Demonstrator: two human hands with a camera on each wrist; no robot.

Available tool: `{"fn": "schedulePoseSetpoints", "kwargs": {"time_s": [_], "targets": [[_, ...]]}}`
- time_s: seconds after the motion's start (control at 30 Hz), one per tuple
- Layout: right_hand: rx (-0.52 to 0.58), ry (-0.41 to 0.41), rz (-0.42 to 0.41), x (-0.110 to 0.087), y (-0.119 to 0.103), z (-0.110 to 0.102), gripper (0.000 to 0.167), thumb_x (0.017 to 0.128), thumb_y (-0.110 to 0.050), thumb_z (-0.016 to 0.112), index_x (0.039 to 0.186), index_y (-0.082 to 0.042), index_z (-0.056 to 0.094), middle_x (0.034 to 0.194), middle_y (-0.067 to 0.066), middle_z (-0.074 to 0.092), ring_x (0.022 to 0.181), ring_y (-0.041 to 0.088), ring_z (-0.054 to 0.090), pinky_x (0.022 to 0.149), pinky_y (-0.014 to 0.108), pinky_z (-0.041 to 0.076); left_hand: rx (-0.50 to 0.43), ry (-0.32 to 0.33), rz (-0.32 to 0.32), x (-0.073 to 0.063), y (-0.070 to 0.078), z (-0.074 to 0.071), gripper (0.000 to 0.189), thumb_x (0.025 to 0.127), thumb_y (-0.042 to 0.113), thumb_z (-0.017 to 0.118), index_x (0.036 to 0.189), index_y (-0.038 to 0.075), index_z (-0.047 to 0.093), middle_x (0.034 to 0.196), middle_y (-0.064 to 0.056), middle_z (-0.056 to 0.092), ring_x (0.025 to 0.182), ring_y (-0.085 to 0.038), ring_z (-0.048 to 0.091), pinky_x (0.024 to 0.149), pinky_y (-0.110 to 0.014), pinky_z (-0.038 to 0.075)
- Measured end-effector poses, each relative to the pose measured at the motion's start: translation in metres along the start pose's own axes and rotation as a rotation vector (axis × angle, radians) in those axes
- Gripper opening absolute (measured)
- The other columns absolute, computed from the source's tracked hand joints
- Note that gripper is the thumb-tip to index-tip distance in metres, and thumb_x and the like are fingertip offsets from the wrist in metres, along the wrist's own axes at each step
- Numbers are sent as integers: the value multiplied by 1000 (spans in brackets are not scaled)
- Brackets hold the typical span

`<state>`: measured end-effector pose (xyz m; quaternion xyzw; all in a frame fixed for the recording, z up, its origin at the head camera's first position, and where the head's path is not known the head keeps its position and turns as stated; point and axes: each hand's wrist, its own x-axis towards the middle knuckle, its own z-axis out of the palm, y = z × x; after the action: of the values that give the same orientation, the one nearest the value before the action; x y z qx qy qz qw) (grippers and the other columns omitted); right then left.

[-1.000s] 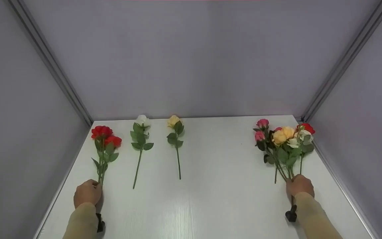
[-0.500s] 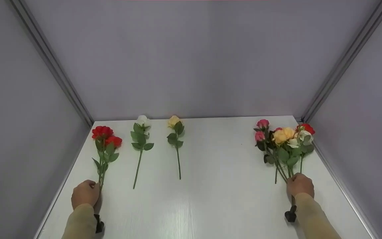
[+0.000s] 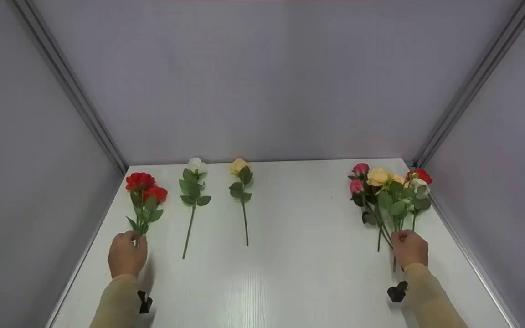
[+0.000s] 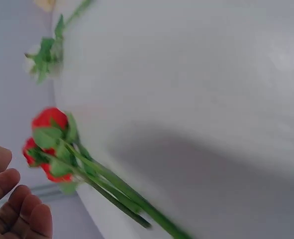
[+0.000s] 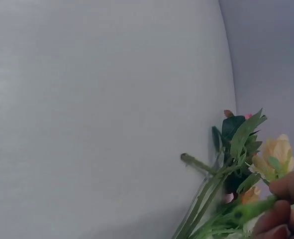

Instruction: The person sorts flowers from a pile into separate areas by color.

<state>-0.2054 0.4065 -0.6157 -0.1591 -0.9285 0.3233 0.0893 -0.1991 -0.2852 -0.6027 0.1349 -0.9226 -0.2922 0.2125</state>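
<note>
Red flowers [image 3: 140, 181] with green leaves lie on the left of the white table. My left hand [image 3: 127, 255] is over their stems in the head view. In the left wrist view its loosely bent fingers [image 4: 22, 211] are apart from the stems [image 4: 112, 191] and hold nothing. On the right, my right hand [image 3: 409, 248] pinches the green stem [image 5: 253, 210] of a yellow rose [image 3: 378, 176] between thumb and fingers. Around that rose lie pink roses [image 3: 356, 186], a white rose [image 3: 419, 186], a red flower [image 3: 421, 175] and another yellow bloom, partly covered.
Between the two groups, a single white rose [image 3: 191, 184] and a single yellow rose [image 3: 240, 175] lie with stems toward me. Grey walls [image 3: 262, 91] stand behind and beside the table [image 3: 299, 255]. A small black device [image 3: 397, 291] is at my right wrist.
My left hand has come off the lower stems and moved forward over them. My right hand has shifted slightly forward, and the yellow rose has moved up and left within its group.
</note>
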Motion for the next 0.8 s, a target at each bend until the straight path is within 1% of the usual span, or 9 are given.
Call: {"fn": "schedulePoseSetpoints", "kwargs": {"time_s": [0.07, 0.17, 0.23, 0.3, 0.37, 0.47, 0.63, 0.7, 0.8], "targets": [[20, 21, -5, -2, -6, 0, 31, 98, -26, 51, 100, 2, 65, 88, 16, 67, 74, 26, 61, 65, 39, 48, -26, 34, 76, -2, 14, 5, 19, 89, 9, 64, 99, -6, 66, 93, -22, 60, 87, -37, 58, 75, -51, 45], [62, 41, -8, -5, -17, 0, 32, 98, -29, 51, 101, 1, 65, 87, 13, 66, 72, 23, 59, 64, 36, 45, -60, 61, 173, -7, 36, 12, 17, 87, 8, 68, 98, -5, 67, 91, -19, 62, 83, -34, 59, 73, -48, 46], [109, 45, 1, -7, -25, 1, 33, 98, -31, 51, 103, 0, 64, 87, 12, 65, 71, 22, 58, 62, 34, 45, -81, 59, 217, -10, 52, 18, 16, 85, 8, 70, 97, -3, 68, 90, -17, 63, 81, -32, 60, 71, -46, 47], [157, 43, 11, -9, -32, 3, 35, 99, -33, 51, 104, -1, 63, 88, 12, 63, 69, 19, 59, 60, 31, 46, -99, 36, 240, -16, 67, 23, 17, 85, 10, 71, 98, -1, 68, 89, -14, 63, 81, -29, 60, 70, -44, 48], [204, 46, 19, -11, -40, 7, 35, 99, -33, 52, 105, -1, 62, 90, 12, 62, 66, 17, 59, 57, 29, 47, -116, 4, 256, -24, 82, 29, 17, 85, 12, 72, 99, 2, 68, 89, -12, 63, 80, -27, 60, 70, -42, 48], [292, 27, 40, -15, -53, 13, 34, 98, -34, 53, 107, -1, 60, 93, 12, 59, 65, 14, 61, 55, 27, 49, -159, -39, 294, -39, 103, 42, 16, 86, 12, 71, 99, 5, 68, 87, -8, 64, 78, -23, 60, 67, -38, 48], [458, -13, 37, -25, -73, 25, 31, 98, -31, 56, 106, -1, 59, 92, 13, 58, 63, 14, 61, 55, 25, 50, -232, -133, 395, -69, 143, 68, 15, 87, 14, 71, 100, 8, 69, 80, 3, 61, 72, -14, 58, 62, -31, 47], [512, -31, 19, -30, -81, 31, 31, 98, -30, 56, 106, -1, 59, 91, 15, 59, 62, 14, 61, 55, 26, 50, -271, -197, 429, -82, 161, 78, 15, 88, 16, 71, 100, 9, 69, 79, 6, 60, 71, -13, 58, 62, -28, 47], [576, -71, -11, -38, -93, 39, 30, 98, -29, 57, 108, -1, 60, 92, 17, 60, 63, 16, 61, 55, 27, 52, -346, -291, 460, -99, 185, 93, 14, 89, 20, 69, 101, 12, 69, 80, 8, 60, 72, -12, 58, 62, -26, 47]]}}
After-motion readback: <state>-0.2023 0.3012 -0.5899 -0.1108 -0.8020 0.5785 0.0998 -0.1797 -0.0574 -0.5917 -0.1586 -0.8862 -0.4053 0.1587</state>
